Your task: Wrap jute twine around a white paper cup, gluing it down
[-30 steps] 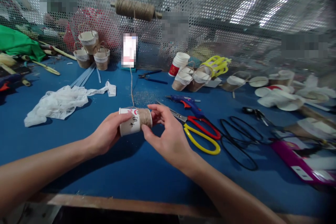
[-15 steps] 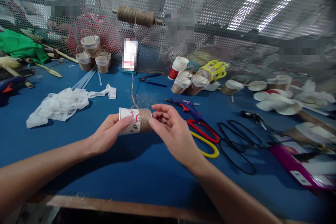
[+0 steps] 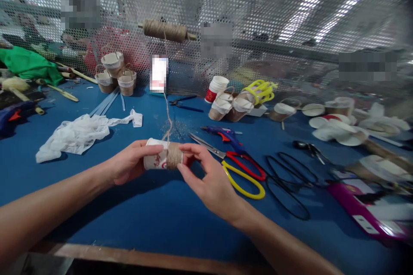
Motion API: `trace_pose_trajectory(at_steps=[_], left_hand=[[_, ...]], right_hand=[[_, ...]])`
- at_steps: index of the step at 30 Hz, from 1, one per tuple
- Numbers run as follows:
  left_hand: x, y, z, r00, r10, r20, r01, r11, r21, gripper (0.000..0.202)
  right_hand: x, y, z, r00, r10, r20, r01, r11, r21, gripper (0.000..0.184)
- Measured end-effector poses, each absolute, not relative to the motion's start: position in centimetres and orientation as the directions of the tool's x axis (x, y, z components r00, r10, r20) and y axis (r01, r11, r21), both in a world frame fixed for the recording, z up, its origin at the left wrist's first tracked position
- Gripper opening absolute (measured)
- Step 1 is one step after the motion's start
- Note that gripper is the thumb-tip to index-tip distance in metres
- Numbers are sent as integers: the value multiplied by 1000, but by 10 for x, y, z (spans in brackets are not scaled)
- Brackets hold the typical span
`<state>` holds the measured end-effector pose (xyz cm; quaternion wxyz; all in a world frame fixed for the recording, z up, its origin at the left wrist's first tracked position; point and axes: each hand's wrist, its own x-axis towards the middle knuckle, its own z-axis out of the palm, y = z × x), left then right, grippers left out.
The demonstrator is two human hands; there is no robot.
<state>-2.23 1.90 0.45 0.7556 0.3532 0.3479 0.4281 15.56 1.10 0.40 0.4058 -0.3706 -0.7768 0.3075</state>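
Note:
A white paper cup [image 3: 155, 160] with red print lies sideways between my hands, its right part wrapped in brown twine [image 3: 174, 156]. My left hand [image 3: 130, 161] grips the cup's rim end, thumb along its upper side. At the twine-covered base, my right hand [image 3: 206, 169] holds the cup between thumb and fingers. A strand of twine [image 3: 167, 109] runs from the cup up to the twine spool [image 3: 165, 31] on a stick at the mesh. Scissors [image 3: 243, 174] with one red and one yellow handle lie just right of my right hand.
Behind the scissors lies a blue glue gun [image 3: 226, 134]. Pliers [image 3: 187, 105], twine-wrapped cups [image 3: 127, 82] and a phone [image 3: 159, 73] stand or lie farther back. White lace [image 3: 77, 133] is at left. A black cord [image 3: 290, 180] and purple power strip [image 3: 353, 208] lie at right.
My right hand has closed onto the cup's base, and the cup has turned, so its print sits differently. The scissor blades now show beyond my right hand. The view has shifted slightly.

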Motion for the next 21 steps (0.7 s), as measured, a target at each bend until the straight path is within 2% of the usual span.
trace_pose_trajectory(at_steps=[4,8,10,12,14,17,19,21], left_hand=[[-23,16,2,329,923,-200,-308,305,901,16],[-24,14,-3,312,943,-119,-154,174,973,16],[-23,13,-5,315,942,-114,-103,153,983,13],[-21,12,-5,320,940,-117,-72,147,986,11],[-19,9,-4,343,932,-118,-46,142,989,7],[-17,5,-4,410,904,-121,7,129,992,9],[-16,2,-4,459,879,-126,48,117,992,10],[-17,0,-4,502,855,-128,74,104,992,10]], right_hand=[[161,14,-2,-384,824,416,366,549,-751,30],[166,26,8,-345,819,458,458,573,-679,14],[167,34,15,-412,814,410,462,574,-676,12],[164,41,18,-486,820,303,451,533,-716,19],[159,47,19,-543,828,138,431,416,-801,27],[147,55,15,-551,830,-83,335,129,-933,33],[140,61,13,-502,853,-144,242,-21,-970,30],[135,70,13,-457,872,-176,184,-101,-978,28]])
